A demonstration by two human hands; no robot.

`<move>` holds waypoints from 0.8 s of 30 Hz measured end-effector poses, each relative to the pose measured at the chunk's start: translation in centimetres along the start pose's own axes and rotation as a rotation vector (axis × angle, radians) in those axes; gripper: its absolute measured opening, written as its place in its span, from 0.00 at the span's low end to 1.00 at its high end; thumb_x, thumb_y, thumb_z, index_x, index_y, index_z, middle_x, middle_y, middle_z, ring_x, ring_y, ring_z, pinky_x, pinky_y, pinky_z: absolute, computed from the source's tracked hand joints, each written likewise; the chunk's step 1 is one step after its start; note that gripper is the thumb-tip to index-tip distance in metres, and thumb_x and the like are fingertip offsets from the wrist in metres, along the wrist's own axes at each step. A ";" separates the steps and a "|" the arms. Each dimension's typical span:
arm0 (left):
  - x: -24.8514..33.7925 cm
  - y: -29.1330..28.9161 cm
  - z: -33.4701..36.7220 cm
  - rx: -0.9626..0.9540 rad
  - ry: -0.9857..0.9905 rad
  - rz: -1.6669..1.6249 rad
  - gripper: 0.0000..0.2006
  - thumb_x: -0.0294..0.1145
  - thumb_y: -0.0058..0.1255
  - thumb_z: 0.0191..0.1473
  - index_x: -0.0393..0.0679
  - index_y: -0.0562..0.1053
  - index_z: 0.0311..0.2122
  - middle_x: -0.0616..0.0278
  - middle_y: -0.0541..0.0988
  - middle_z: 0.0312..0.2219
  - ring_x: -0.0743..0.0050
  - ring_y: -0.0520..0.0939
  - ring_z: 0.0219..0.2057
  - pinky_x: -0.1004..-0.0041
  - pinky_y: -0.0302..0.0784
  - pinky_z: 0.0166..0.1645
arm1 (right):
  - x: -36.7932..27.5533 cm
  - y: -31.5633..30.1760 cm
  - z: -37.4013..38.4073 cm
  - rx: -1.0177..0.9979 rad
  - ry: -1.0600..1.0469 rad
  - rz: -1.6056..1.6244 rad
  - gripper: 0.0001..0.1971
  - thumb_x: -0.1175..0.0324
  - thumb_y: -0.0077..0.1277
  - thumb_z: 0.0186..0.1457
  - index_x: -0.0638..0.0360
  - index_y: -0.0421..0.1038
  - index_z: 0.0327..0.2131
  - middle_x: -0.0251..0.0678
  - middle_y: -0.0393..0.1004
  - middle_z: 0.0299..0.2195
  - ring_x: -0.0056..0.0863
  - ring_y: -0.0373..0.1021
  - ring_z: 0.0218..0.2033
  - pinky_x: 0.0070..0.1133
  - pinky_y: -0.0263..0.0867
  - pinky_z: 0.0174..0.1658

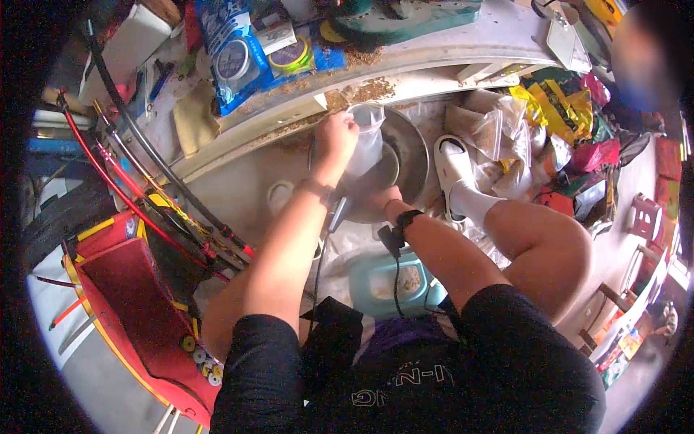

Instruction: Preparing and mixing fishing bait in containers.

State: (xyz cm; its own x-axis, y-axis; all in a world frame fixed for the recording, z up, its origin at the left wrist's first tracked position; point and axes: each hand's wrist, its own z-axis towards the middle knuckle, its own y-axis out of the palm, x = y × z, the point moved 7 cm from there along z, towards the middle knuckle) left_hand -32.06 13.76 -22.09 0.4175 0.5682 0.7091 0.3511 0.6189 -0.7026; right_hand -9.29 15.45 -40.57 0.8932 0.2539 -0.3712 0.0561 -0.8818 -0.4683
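My left hand [338,139] pinches the upper edge of a clear plastic bag [370,134]. The bag hangs upright over a wide grey basin [413,148] on the floor. Inside the basin, right beside the bag, is a smaller round metal-looking vessel [392,168]. My right hand [387,197] is closed at the basin's near side, just below that vessel. Its fingers are partly hidden and blurred, so what they grip does not show clearly.
Behind the basin runs a ledge [434,50] with brown grains and a blue packet [224,58]. A light-blue plastic stool [361,278] stands near me. Filled bags [481,126] lie to the right, fishing rods [126,166] and a red open case [130,311] to the left.
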 end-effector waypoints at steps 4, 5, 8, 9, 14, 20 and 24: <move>0.5 -2.6 -0.4 0.061 -0.121 -0.053 0.11 0.30 0.55 0.41 0.41 0.78 0.34 0.50 0.81 0.28 0.53 0.82 0.31 0.64 0.77 0.38 | 0.2 -1.7 -3.4 0.126 0.251 0.175 0.30 0.59 0.59 0.47 0.59 0.64 0.53 0.42 0.72 0.48 0.44 0.70 0.47 0.33 0.63 0.54; 1.0 -3.4 -0.5 0.079 -0.131 -0.071 0.12 0.30 0.56 0.40 0.41 0.78 0.34 0.52 0.81 0.29 0.54 0.82 0.31 0.64 0.77 0.37 | 0.8 -2.4 -4.5 0.261 0.398 0.404 0.32 0.60 0.59 0.48 0.59 0.61 0.55 0.44 0.71 0.48 0.46 0.69 0.47 0.34 0.62 0.54; 2.9 -5.8 -1.8 0.114 -0.124 -0.036 0.11 0.29 0.56 0.40 0.42 0.78 0.34 0.54 0.81 0.30 0.54 0.81 0.33 0.64 0.76 0.38 | -1.6 -7.7 -6.8 0.735 0.327 0.465 0.35 0.61 0.56 0.52 0.58 0.53 0.60 0.51 0.69 0.48 0.52 0.68 0.46 0.37 0.61 0.54; 4.3 -6.7 -2.0 0.156 -0.019 -0.014 0.12 0.22 0.56 0.41 0.40 0.77 0.35 0.57 0.80 0.27 0.69 0.80 0.27 0.72 0.75 0.35 | -3.7 -11.5 -6.7 0.877 0.042 0.498 0.32 0.61 0.55 0.53 0.59 0.55 0.58 0.49 0.70 0.45 0.46 0.69 0.44 0.33 0.63 0.51; 5.9 -8.5 -3.2 0.255 0.081 -0.066 0.11 0.20 0.54 0.41 0.41 0.76 0.35 0.57 0.79 0.30 0.68 0.80 0.29 0.72 0.75 0.35 | -11.4 -20.3 -4.8 0.392 -0.665 1.226 0.17 0.58 0.47 0.60 0.61 0.67 0.46 0.34 0.70 0.32 0.22 0.67 0.33 0.21 0.66 0.34; 2.2 -5.8 -4.4 0.146 -0.011 -0.021 0.14 0.20 0.54 0.37 0.49 0.77 0.34 0.60 0.78 0.34 0.56 0.78 0.37 0.64 0.74 0.41 | -10.4 -18.1 -4.4 0.273 -0.345 1.106 0.14 0.57 0.45 0.61 0.61 0.67 0.36 0.31 0.69 0.27 0.19 0.63 0.22 0.18 0.61 0.24; 2.4 -4.5 -6.5 0.163 0.107 0.015 0.15 0.17 0.50 0.40 0.48 0.75 0.34 0.61 0.73 0.38 0.57 0.76 0.41 0.64 0.73 0.42 | -10.1 -17.6 -7.0 0.461 -0.479 0.757 0.15 0.59 0.49 0.58 0.60 0.68 0.43 0.39 0.68 0.37 0.29 0.67 0.32 0.23 0.66 0.35</move>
State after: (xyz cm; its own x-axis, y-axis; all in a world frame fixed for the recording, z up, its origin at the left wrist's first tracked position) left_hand -27.20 8.78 -17.60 0.5115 0.5228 0.6820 0.2075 0.6950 -0.6884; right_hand -16.18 25.61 -22.94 0.3430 -0.0872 -0.9353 -0.7208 -0.6629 -0.2026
